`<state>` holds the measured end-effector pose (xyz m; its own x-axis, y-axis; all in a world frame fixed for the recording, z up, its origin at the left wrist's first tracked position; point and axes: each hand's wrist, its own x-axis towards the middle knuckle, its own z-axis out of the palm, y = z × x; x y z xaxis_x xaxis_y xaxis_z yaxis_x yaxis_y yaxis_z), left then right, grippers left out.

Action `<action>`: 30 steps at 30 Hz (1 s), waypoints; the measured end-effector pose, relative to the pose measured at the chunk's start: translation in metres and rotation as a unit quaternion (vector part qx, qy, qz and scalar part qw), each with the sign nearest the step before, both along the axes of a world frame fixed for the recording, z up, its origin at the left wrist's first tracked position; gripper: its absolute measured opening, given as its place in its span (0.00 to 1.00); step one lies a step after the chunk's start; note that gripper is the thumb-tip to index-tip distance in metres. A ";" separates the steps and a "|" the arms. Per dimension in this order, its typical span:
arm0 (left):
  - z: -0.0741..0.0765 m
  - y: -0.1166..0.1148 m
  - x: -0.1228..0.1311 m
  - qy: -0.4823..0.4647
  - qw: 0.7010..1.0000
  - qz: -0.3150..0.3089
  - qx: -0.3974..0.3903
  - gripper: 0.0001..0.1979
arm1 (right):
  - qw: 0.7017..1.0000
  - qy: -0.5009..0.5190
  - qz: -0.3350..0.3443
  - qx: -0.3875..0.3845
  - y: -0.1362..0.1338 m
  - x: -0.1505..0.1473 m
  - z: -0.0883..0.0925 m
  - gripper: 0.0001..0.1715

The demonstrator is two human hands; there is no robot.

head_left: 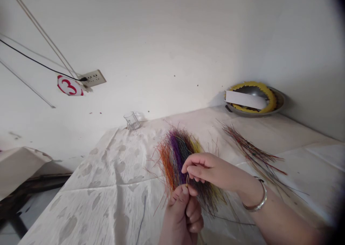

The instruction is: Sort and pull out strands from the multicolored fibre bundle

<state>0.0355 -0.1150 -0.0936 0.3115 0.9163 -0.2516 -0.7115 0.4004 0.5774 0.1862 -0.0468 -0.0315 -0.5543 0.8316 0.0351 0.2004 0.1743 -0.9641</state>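
A fanned bundle of dyed straws [176, 155], orange, purple, dark and yellow, lies on the white patterned tablecloth [107, 187]. My left hand [183, 216] is closed in a pinch, thumb against forefinger, on a thin yellowish straw [187, 180] that stands up from it. My right hand [207, 171] reaches in from the right with a silver bangle [258, 202] on its wrist. Its fingers are curled together just above the tip of that straw, over the bundle. What lies inside those fingers is hidden.
A second bunch of reddish-dark straws [253, 155] lies to the right. A metal dish with a yellow woven ring and a white paper strip [252, 99] stands at the back right corner. A small clear glass [132, 120] stands by the wall. A wall socket [93, 78] has a cable plugged in.
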 end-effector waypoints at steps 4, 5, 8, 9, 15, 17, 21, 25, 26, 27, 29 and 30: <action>-0.005 0.000 -0.001 -0.024 1.000 0.000 0.006 0.14 | 0.997 0.047 0.050 -0.028 -0.002 -0.001 -0.001 0.07; -0.006 0.000 -0.001 -0.028 1.000 -0.001 0.007 0.13 | 0.995 0.056 0.068 -0.036 -0.002 -0.002 -0.001 0.05; -0.007 0.000 -0.001 -0.033 0.999 -0.003 0.009 0.14 | 0.995 0.052 0.082 -0.035 -0.003 -0.007 -0.004 0.02; -0.007 0.000 0.000 -0.032 0.999 -0.002 0.008 0.14 | 0.996 0.044 0.076 -0.027 -0.003 -0.008 -0.004 0.03; -0.005 0.000 0.000 0.005 1.000 0.000 0.005 0.14 | 0.999 0.011 0.041 0.012 -0.002 -0.010 -0.005 0.09; -0.003 0.001 0.000 0.029 0.999 -0.003 0.013 0.13 | 0.999 0.001 0.028 0.023 -0.001 -0.009 -0.005 0.10; -0.002 0.002 0.001 0.073 0.997 -0.032 0.013 0.13 | 0.999 -0.017 0.003 0.040 0.000 -0.005 -0.004 0.10; -0.001 0.002 -0.001 0.075 0.996 -0.045 -0.015 0.16 | 0.997 -0.052 -0.023 0.056 0.003 0.001 -0.001 0.12; -0.001 0.002 -0.001 0.075 0.996 -0.038 -0.018 0.16 | 0.995 -0.067 -0.041 0.061 0.005 0.004 -0.001 0.14; -0.001 0.001 -0.001 0.076 0.996 -0.031 -0.018 0.16 | 0.991 -0.088 -0.069 0.070 0.009 0.008 -0.001 0.16; 0.000 0.001 -0.001 0.076 0.997 -0.021 -0.020 0.17 | 0.975 -0.140 -0.144 0.096 0.018 0.017 -0.005 0.19; 0.000 0.001 -0.001 0.076 0.997 -0.015 -0.020 0.17 | 0.963 -0.169 -0.179 0.111 0.023 0.021 -0.009 0.18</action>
